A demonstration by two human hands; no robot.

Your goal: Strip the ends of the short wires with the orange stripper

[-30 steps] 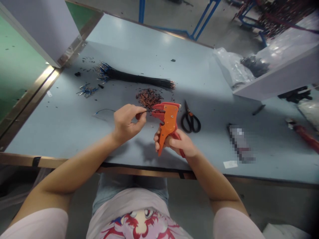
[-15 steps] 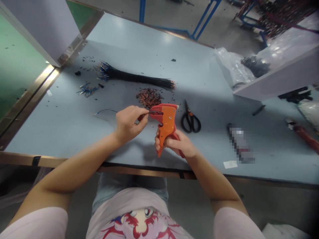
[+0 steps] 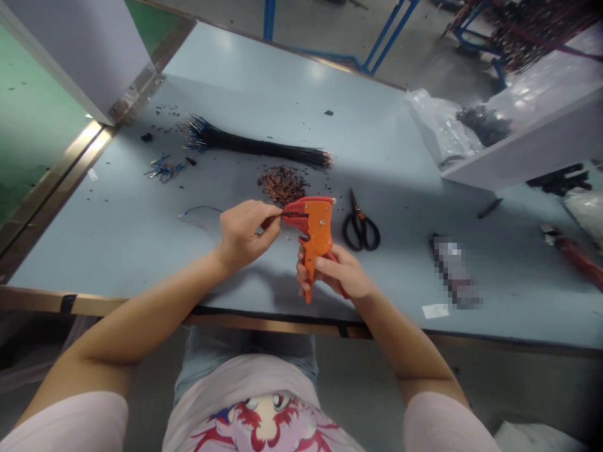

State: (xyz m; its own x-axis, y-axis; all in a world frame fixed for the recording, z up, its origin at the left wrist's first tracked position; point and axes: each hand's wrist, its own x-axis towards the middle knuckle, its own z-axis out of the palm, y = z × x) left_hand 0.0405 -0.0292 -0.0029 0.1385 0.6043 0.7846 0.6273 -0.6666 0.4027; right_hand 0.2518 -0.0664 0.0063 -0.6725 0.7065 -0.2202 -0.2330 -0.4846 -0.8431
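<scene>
My left hand (image 3: 247, 232) pinches a thin black wire (image 3: 202, 208), whose blue-sleeved end sticks out to the left. The wire's other end meets the red jaws of an orange and red wire stripper (image 3: 320, 220); how far it sits inside I cannot tell. Wrapped round the stripper's handles is my right hand (image 3: 336, 271). Just behind the jaws lies a heap of short copper-coloured and dark scraps (image 3: 281, 183). Farther back a long bundle of black wires (image 3: 259, 147) stretches across the table, with blue and metal tips at its left end.
Black-handled scissors (image 3: 360, 229) lie right of the stripper. A few loose blue-tipped pieces (image 3: 164, 169) are at the left. On the right are a blurred-out object (image 3: 455, 270), a white label (image 3: 436, 311) and a red-handled tool (image 3: 577, 254). Panels rise at both sides, with plastic bags (image 3: 443, 129) at the right one.
The stripper's handles have come closer together in my right hand, and its orange grip has swung slightly right. My left hand and the wire stay nearly in place.
</scene>
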